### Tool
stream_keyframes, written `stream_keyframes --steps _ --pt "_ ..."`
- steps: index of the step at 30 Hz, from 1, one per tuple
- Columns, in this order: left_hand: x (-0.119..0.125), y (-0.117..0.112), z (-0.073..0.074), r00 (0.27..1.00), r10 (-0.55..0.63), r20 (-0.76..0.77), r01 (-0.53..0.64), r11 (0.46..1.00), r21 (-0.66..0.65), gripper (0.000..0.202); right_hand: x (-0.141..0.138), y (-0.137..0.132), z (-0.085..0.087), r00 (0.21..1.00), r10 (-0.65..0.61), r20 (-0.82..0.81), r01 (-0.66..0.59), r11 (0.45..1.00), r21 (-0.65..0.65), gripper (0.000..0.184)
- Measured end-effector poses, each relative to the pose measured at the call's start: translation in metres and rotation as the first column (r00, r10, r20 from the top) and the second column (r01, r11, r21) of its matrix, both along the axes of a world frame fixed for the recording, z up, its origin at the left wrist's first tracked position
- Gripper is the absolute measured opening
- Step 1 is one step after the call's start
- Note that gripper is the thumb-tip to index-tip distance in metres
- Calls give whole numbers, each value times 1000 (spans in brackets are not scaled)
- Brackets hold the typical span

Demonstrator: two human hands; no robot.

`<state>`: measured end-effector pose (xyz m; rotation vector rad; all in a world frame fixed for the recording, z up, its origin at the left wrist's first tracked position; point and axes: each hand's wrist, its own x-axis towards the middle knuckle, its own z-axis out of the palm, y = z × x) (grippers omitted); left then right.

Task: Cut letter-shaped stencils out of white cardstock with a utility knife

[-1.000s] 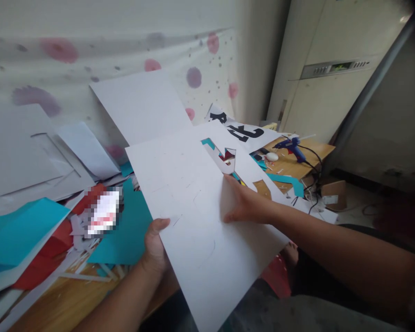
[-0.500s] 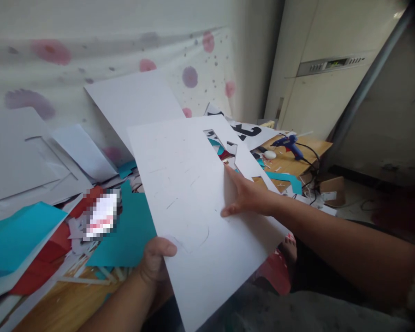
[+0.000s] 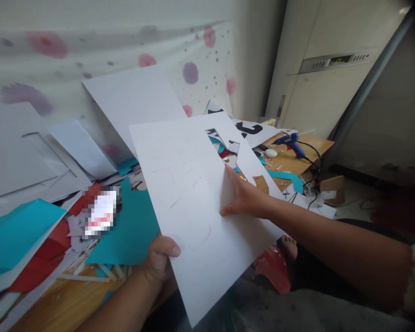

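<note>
A large stiff white sheet (image 3: 180, 184) is held up, tilted, in front of me. Faint pencil lines mark its face, and an angular shape is cut through its right part. My left hand (image 3: 162, 256) grips the sheet's lower left edge, thumb on the face and the other fingers behind. My right hand (image 3: 242, 196) grasps the sheet beside the opening, with the thumb pressed on the face and the forefinger at the opening's edge. Its remaining fingers are hidden.
On the wooden table (image 3: 60, 299) lie teal sheets (image 3: 138, 226), red pieces (image 3: 44, 256) and white strips. A blue glue gun (image 3: 292, 144) stands at the right, near paper with black lettering (image 3: 252, 129). Another white sheet (image 3: 134, 94) leans behind.
The held sheet has shifted slightly right within the view and its lower corner sits a little higher. Both hands keep their hold in about the same places.
</note>
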<state>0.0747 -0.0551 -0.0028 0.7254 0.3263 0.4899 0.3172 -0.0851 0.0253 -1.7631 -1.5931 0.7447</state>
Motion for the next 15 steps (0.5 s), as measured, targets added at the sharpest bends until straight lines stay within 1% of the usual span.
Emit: stream_keyframes --steps 4,9,12,15 --pt "-2 3 -2 1000 -17 19 17 1000 -16 25 0 0 -3 1000 -9 13 9 1000 1 134" --pt "-16 11 -17 988 -143 62 147 987 -63 26 5 1 -4 1000 30 -2 -30 999 37 137" --pt "-23 14 -24 986 -145 80 150 987 -64 32 11 -1 -1 995 70 -67 -67 996 51 129" --pt "-24 15 -26 986 -139 96 146 987 -67 41 17 -4 3 975 118 -189 -128 991 -43 116"
